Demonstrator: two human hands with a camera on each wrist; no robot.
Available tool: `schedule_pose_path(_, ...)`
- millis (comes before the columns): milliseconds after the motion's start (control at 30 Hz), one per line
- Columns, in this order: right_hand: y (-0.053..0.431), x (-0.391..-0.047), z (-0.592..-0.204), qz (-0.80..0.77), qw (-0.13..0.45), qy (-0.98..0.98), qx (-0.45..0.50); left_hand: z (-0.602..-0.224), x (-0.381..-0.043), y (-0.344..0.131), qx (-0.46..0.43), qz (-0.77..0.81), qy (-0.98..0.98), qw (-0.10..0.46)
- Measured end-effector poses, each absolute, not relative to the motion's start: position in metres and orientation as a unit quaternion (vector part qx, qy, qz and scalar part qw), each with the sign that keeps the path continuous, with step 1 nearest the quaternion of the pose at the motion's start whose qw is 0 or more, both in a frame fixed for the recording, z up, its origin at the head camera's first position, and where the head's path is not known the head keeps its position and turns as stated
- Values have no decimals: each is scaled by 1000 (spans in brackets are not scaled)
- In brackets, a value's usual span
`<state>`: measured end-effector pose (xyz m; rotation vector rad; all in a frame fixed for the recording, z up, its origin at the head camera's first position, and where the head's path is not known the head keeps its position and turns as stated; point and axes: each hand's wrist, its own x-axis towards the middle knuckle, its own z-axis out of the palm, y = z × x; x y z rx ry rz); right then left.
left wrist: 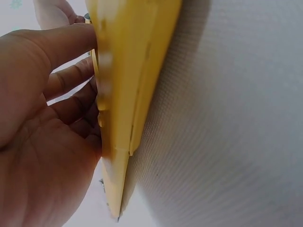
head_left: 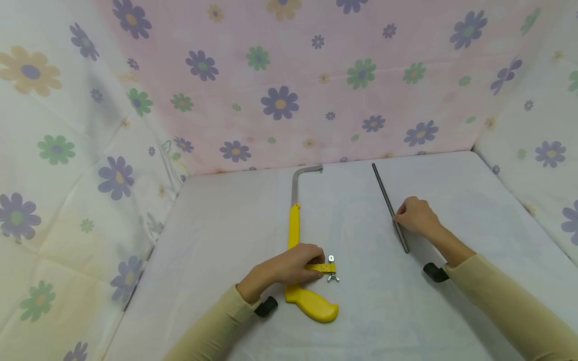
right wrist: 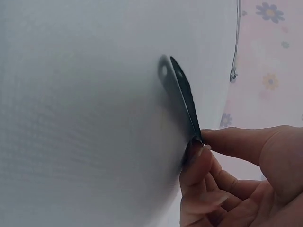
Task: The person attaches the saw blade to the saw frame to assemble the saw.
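Note:
A hacksaw frame (head_left: 294,225) lies on the white table with its bare metal front arm (head_left: 295,186) pointing away and its yellow handle (head_left: 318,307) near me. My left hand (head_left: 289,263) grips the frame just above the handle, beside a short yellow bracket with a wing nut (head_left: 333,278). In the left wrist view, thumb and fingers press against the yellow frame (left wrist: 128,85). To the right, my right hand (head_left: 417,218) pinches a dark, thin hacksaw blade (head_left: 383,193) between thumb and fingers. A toothed edge shows on the blade (right wrist: 185,90) in the right wrist view, its shadow on the cloth.
White cloth covers the table (head_left: 226,215). Behind it hangs a pink flowered curtain (head_left: 293,75), and white flowered cloth (head_left: 77,165) rises at both sides. Black wrist cameras sit under the left cuff (head_left: 266,307) and right cuff (head_left: 435,272).

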<state>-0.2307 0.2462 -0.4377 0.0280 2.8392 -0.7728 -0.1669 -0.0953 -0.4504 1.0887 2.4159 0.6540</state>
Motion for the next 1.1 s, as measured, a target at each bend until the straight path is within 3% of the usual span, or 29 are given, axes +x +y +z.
schedule_pose_path(733,246,-233,-438,-396,127,909,-23,-451,-165,-98,391,231,864,216)
schedule_pose_path(1100,235,-230,-431,-457,182,870,-36,-449,-164,-99,393,248,855,229)
